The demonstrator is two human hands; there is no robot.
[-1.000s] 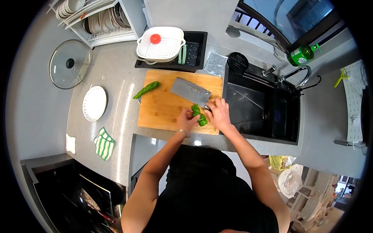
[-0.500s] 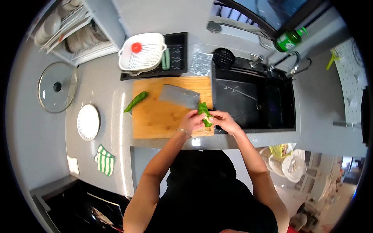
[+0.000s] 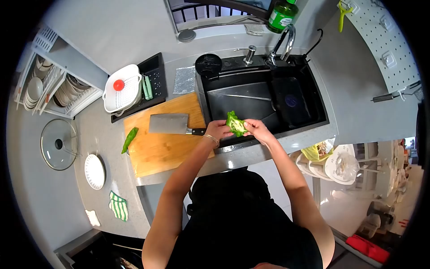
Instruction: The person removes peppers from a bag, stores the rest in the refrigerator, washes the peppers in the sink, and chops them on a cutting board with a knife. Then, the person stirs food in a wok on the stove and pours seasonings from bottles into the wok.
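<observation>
An opened green pepper (image 3: 236, 124), its pale inside showing, is held over the sink's front left edge. My left hand (image 3: 218, 129) grips its left side and my right hand (image 3: 257, 130) pinches its right side. Left of my hands, a cleaver (image 3: 169, 123) with a black handle lies flat on the wooden cutting board (image 3: 156, 154). A whole green pepper (image 3: 130, 140) rests across the board's left edge.
The black sink (image 3: 242, 101) has a faucet (image 3: 286, 42) behind it. A white colander (image 3: 126, 96) holds a tomato (image 3: 118, 85). A white dish (image 3: 94, 171), striped cloth (image 3: 118, 206) and glass lid (image 3: 58, 144) are at the left. A waste bag (image 3: 318, 151) hangs at the lower right.
The view has turned right. My right hand has left the cleaver and joined my left hand on the pepper. Both hands have moved from the board to the sink edge, with the pepper spread open.
</observation>
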